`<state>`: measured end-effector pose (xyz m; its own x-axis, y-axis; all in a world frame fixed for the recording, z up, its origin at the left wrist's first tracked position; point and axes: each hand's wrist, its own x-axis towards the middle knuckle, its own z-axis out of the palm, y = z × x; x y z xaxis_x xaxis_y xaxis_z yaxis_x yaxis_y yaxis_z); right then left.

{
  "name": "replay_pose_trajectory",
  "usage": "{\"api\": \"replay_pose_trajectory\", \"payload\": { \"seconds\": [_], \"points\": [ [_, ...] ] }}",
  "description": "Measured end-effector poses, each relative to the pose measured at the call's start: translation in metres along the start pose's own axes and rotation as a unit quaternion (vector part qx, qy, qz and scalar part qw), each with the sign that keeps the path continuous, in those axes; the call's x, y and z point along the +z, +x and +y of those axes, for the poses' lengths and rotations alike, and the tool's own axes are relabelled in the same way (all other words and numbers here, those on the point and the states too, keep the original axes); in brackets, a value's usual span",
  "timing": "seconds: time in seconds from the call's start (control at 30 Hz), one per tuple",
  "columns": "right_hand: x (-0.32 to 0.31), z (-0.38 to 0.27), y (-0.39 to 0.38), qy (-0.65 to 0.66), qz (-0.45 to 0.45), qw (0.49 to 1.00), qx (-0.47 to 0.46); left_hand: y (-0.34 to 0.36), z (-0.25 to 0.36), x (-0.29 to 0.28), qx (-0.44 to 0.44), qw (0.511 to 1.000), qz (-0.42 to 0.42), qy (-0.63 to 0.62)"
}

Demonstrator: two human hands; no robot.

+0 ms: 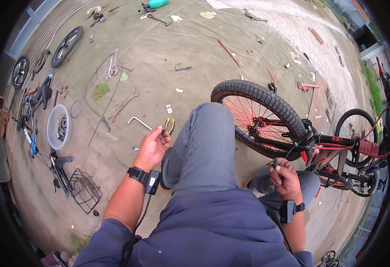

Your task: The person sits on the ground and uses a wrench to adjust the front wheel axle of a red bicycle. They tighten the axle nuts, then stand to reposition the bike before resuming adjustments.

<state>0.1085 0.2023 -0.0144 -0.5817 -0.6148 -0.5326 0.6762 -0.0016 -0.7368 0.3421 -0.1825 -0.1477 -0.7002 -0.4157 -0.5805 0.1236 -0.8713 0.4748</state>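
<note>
My left hand (154,146) is raised left of my knee, its thumb and fingertips pinched on a small dark metal piece (163,128) too small to name. To the right, my right hand (285,179) is closed on a small black part (274,163), held between thumb and forefinger; its kind cannot be made out. Just beyond that hand lies a bicycle with red and black parts, its knobby-tyred wheel (266,95) with red spokes tilted beside my knee. Close to my left hand on the ground are yellow-handled pliers (172,126) and a bent socket wrench (139,122).
On the green ground sheet lie a large open-ended wrench (124,105) and more wrenches (112,64). A white tub (59,127) with metal parts stands at left, near a black wire rack (84,190) and a loose wheel (67,46). An adjustable wrench (307,86) lies far right.
</note>
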Motion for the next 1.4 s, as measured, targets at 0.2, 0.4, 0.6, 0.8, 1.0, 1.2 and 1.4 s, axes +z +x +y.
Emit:
{"api": "replay_pose_trajectory", "payload": {
  "seconds": [0.2,0.4,0.6,0.8,1.0,1.2,1.4],
  "points": [
    [0.042,-0.019,0.013,-0.069,-0.037,0.997,-0.024,-0.004,-0.029,-0.089,-0.015,0.991,0.135,0.001],
    [0.064,-0.019,0.03,-0.112,-0.044,0.993,-0.003,-0.009,-0.039,-0.12,-0.023,0.987,0.158,0.015],
    [0.074,-0.016,0.044,-0.1,-0.065,0.993,0.003,-0.005,-0.04,-0.124,-0.028,0.986,0.165,0.019],
    [0.082,-0.016,0.054,-0.062,-0.042,0.997,0.022,-0.003,-0.04,-0.122,-0.041,0.984,0.174,0.017],
    [0.082,-0.014,0.063,-0.081,-0.044,0.995,0.036,-0.003,-0.042,-0.121,-0.048,0.981,0.188,0.014],
    [0.082,-0.012,0.067,-0.083,-0.037,0.995,0.049,-0.005,-0.043,-0.121,-0.054,0.979,0.195,-0.003],
    [0.078,-0.01,0.066,-0.086,-0.035,0.994,0.053,-0.009,-0.043,-0.116,-0.049,0.978,0.203,-0.001]
  ]
}}
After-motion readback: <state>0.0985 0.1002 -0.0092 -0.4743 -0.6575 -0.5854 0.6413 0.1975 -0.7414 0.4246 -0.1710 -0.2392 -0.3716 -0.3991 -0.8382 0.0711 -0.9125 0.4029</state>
